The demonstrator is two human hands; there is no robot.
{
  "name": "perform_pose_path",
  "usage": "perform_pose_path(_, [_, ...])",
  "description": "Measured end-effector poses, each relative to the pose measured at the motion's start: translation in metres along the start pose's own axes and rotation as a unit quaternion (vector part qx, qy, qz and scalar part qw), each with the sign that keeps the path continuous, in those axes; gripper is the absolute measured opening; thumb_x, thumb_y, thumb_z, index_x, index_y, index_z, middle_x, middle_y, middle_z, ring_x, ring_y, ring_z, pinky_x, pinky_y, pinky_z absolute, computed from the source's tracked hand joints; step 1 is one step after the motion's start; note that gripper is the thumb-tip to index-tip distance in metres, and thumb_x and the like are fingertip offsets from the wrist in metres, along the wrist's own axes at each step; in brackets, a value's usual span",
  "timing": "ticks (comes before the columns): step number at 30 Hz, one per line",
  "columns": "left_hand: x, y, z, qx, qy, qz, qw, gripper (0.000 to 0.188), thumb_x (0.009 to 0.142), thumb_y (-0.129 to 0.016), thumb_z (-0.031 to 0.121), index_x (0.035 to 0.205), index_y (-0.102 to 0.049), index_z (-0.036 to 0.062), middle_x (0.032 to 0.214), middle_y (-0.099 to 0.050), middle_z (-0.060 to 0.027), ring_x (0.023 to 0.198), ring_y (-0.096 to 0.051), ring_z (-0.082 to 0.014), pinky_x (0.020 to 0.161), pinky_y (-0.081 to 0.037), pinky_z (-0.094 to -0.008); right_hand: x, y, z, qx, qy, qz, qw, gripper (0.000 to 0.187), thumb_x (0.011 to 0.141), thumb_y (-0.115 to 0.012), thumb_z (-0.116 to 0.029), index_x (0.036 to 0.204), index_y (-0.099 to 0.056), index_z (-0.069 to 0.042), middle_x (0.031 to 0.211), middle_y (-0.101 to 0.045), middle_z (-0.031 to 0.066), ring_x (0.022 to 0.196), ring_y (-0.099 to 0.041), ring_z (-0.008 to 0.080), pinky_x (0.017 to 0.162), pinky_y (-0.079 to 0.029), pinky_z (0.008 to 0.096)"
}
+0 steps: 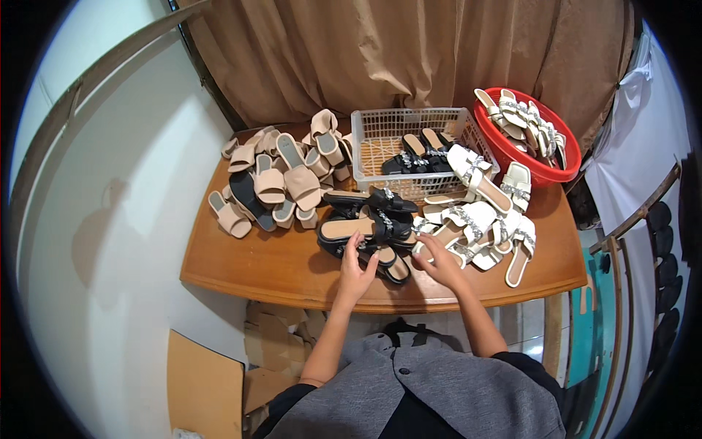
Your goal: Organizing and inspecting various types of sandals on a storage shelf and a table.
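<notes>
1. Left of centre, on the wooden table, beige sandals lie heaped, each with one wide plain strap; a dark sandal sits among them.
2. Near the centre, the left hand is at the lower edge of the black sandals, its thumb and fingers apart and curved; whether it touches them I cannot tell.
3. The black sandals form a loose pile in the middle of the frame: flat, tan insoles, dark soles, black straps trimmed with silvery stones. Some overlap, turned different ways.
4. Above them, a clear plastic crate holds more black sandals with jewelled straps.
5. Right of centre, the right hand is loosely spread, fingertips beside the white sandals; contact is unclear.
6. The white sandals, with silvery trim, lie heaped; others fill the red basket at upper right.
</notes>
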State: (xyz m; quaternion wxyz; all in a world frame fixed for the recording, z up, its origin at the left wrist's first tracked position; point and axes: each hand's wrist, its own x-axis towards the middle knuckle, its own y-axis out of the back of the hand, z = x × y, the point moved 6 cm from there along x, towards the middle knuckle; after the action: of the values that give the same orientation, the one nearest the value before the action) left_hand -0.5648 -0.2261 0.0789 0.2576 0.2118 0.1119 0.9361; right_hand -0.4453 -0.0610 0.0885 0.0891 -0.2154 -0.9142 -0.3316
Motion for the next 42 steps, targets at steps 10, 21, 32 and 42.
perform_pose_path(10, [0.081,-0.013,-0.026,0.024,-0.006,-0.038,0.999,0.065,0.083,-0.059,0.021,0.133,-0.024,-0.0014,0.12,-0.05,-0.0207,0.11,-0.049,-0.0345,0.091,-0.039,-0.0379,0.058,-0.008,0.026,0.013,0.006,-0.013,1.0,0.045,0.084,-0.056,-0.023,0.122,-0.044,-0.001,0.125,-0.045,0.0243,0.12,-0.039,0.0373,0.101,-0.032,0.0389])
perform_pose_path(21, [0.129,-0.05,-0.041,0.147,0.024,-0.065,0.987,0.06,0.08,-0.061,0.031,0.128,-0.038,0.0022,0.099,-0.062,-0.0164,0.093,-0.06,-0.0258,0.08,-0.04,-0.0372,0.073,-0.017,0.056,0.055,-0.016,-0.065,0.996,0.049,0.085,-0.055,-0.024,0.125,-0.039,-0.001,0.128,-0.041,0.025,0.125,-0.033,0.0385,0.105,-0.02,0.05])
perform_pose_path(32, [0.089,-0.042,0.018,-0.001,-0.073,-0.004,0.997,0.049,0.076,-0.064,0.011,0.121,-0.048,0.0022,0.087,-0.063,-0.0116,0.08,-0.06,-0.0192,0.08,-0.042,-0.0312,0.065,0.009,0.058,0.256,-0.132,0.006,0.958,0.054,0.09,-0.053,-0.02,0.133,-0.027,-0.001,0.115,-0.053,0.0179,0.111,-0.05,0.0231,0.091,-0.039,0.0298])
perform_pose_path(42, [0.051,-0.042,-0.016,0.065,-0.047,-0.117,0.99,0.072,0.069,-0.073,0.02,0.129,-0.037,0.0051,0.09,-0.062,-0.008,0.083,-0.057,-0.0218,0.084,-0.037,-0.0352,0.048,-0.015,0.071,0.276,-0.107,-0.084,0.951,0.042,0.087,-0.058,-0.014,0.124,-0.043,-0.003,0.104,-0.051,0.0055,0.092,-0.05,0.0113,0.081,-0.043,0.0251])
